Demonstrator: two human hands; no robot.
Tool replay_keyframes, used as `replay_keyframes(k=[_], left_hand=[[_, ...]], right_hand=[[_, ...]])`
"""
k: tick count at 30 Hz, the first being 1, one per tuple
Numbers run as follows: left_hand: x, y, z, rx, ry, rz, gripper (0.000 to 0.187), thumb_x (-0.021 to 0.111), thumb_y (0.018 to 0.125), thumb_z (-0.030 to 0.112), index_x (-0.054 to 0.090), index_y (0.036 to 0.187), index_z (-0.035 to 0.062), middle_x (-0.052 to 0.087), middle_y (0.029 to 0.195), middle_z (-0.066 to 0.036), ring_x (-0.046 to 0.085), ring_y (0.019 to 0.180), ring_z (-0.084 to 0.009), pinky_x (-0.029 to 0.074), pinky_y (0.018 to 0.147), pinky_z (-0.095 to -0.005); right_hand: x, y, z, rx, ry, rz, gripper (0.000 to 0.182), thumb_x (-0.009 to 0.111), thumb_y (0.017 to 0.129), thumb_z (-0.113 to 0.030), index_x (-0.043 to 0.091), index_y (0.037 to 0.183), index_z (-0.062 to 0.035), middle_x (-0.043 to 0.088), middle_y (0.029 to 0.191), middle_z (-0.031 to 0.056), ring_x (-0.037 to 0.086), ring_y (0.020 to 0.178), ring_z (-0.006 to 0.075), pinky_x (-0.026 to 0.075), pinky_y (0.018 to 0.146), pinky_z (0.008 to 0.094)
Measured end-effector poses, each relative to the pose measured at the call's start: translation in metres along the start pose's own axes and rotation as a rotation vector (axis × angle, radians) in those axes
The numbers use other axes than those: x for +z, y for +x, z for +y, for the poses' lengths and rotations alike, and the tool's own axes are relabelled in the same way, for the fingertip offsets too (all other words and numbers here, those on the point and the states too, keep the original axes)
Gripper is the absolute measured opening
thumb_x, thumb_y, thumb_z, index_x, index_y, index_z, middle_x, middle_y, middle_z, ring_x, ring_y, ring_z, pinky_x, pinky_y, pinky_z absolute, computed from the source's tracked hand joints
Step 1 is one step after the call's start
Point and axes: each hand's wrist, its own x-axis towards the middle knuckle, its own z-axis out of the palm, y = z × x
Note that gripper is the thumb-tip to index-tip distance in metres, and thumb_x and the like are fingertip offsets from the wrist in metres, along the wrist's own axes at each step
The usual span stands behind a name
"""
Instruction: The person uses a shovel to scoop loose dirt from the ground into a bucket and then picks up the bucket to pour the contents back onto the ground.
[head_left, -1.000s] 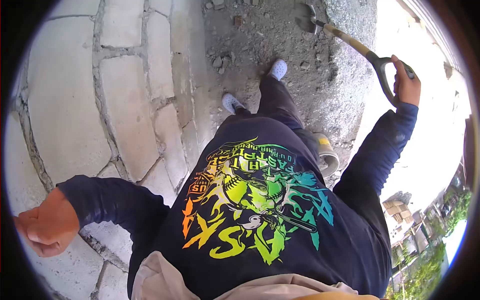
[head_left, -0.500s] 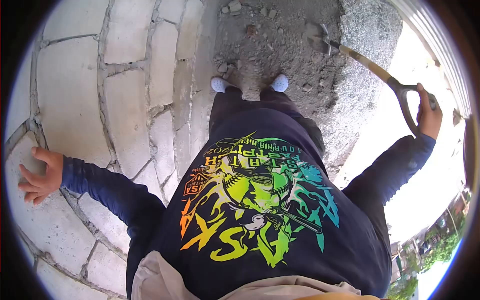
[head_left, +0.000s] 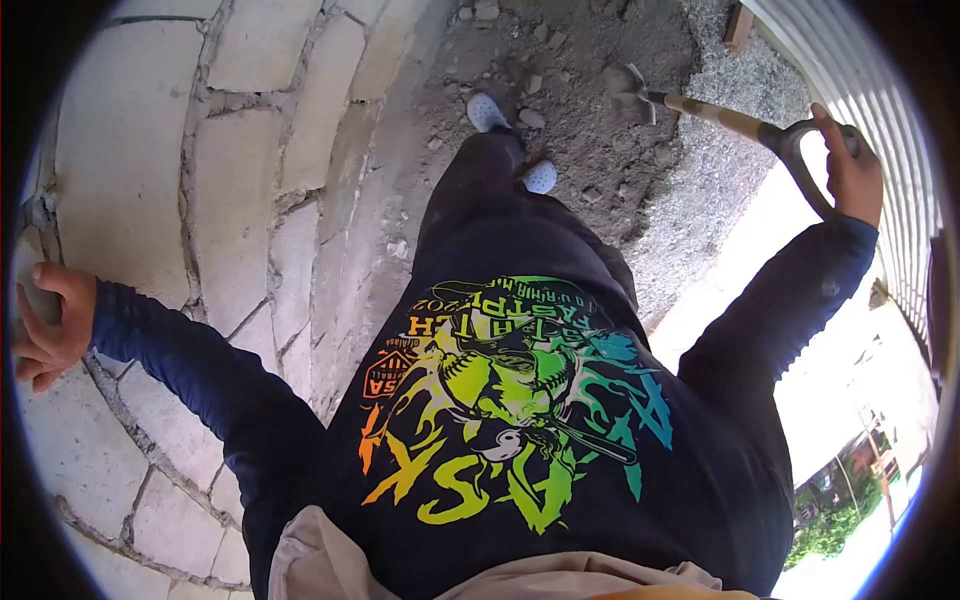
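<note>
My right hand [head_left: 853, 175] is wrapped round the dark D-shaped handle of a shovel [head_left: 715, 112]. The shovel's shaft is pale wood, and its metal blade [head_left: 632, 95] rests on the loose grey soil ahead. At the far left, my left hand [head_left: 58, 325] has its fingers spread against the block wall [head_left: 120, 170], holding nothing. Below me, one foot in a light, perforated shoe [head_left: 487, 112] is set ahead of the other shoe [head_left: 540, 177].
Rubble and small stones lie on the soil [head_left: 590, 50]. A gravel strip [head_left: 715, 170] runs to the right of it. Corrugated sheeting [head_left: 850, 70] borders the right side, with a wooden piece [head_left: 738, 28] near its top. Green plants [head_left: 835, 530] show at lower right.
One foot has stepped forward. The view has shifted, bringing more corrugated sheeting and the wooden piece into sight. My left hand sits farther left; my right hand still grips the shovel.
</note>
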Motion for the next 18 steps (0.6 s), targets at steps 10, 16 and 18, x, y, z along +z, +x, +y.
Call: replay_keyframes(k=[10, 16, 18], left_hand=[[-0.008, 0.006, -0.008, 0.117, -0.112, 0.006, 0.013, 0.069, 0.068, 0.030, 0.077, 0.076, 0.0248, 0.069, 0.094, -0.007, 0.054, 0.081, -0.0255, 0.032, 0.081, -0.0439], [-0.007, -0.004, -0.018, 0.176, 0.073, -0.088, 0.013, 0.071, 0.066, 0.028, 0.078, 0.077, 0.0266, 0.071, 0.097, -0.005, 0.055, 0.084, -0.0239, 0.031, 0.079, -0.0430], [-0.008, -0.005, -0.019, 0.204, 0.117, -0.107, 0.013, 0.071, 0.067, 0.028, 0.078, 0.078, 0.0275, 0.072, 0.098, -0.003, 0.055, 0.086, -0.0234, 0.030, 0.079, -0.0420]], right_hand=[[-0.015, -0.044, 0.030, -0.029, -0.014, -0.082, 0.053, 0.073, 0.076, -0.054, 0.069, 0.082, -0.0014, 0.057, 0.059, 0.0041, 0.051, 0.055, 0.0123, 0.041, 0.058, 0.0279], [-0.011, -0.049, -0.007, -0.122, -0.057, -0.083, 0.055, 0.073, 0.077, -0.054, 0.069, 0.085, 0.0001, 0.067, 0.070, 0.0118, 0.064, 0.066, 0.0209, 0.049, 0.066, 0.0327], [-0.005, -0.043, -0.012, -0.140, -0.061, -0.114, 0.055, 0.073, 0.077, -0.054, 0.069, 0.085, 0.0001, 0.067, 0.070, 0.0121, 0.064, 0.066, 0.0217, 0.049, 0.066, 0.0330]])
